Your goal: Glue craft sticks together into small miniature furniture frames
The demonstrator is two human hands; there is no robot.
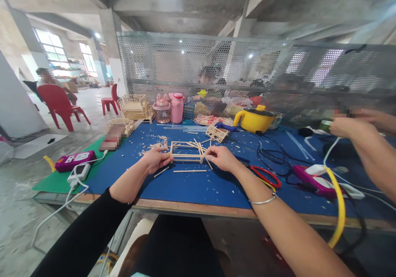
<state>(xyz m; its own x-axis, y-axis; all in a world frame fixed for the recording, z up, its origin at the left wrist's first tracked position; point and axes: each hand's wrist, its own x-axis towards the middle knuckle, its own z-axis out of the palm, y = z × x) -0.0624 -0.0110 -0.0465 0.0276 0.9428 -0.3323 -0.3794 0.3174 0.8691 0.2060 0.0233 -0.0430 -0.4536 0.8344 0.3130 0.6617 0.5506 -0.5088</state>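
Note:
Between my two hands a small rectangular frame of thin wooden sticks [187, 156] stands over the blue table mat. My left hand [156, 160] pinches its left end between thumb and fingers. At the right end, my right hand [219, 157] has its fingertips closed together on the frame's corner; whether they also hold a separate stick I cannot make out. A loose wooden stick [189, 171] lies on the mat just in front of the frame. Behind the frame sits a small stick-built piece [217, 133], with a blue glue gun [225, 126] beside it.
Red-handled scissors [266, 177] lie right of my right hand, near black cables and a purple power strip [314, 181]. A yellow pot [257, 119] and pink bottle [177, 108] stand at the back. Another person's hands [352, 124] are at far right. Wood scraps [154, 145] lie left.

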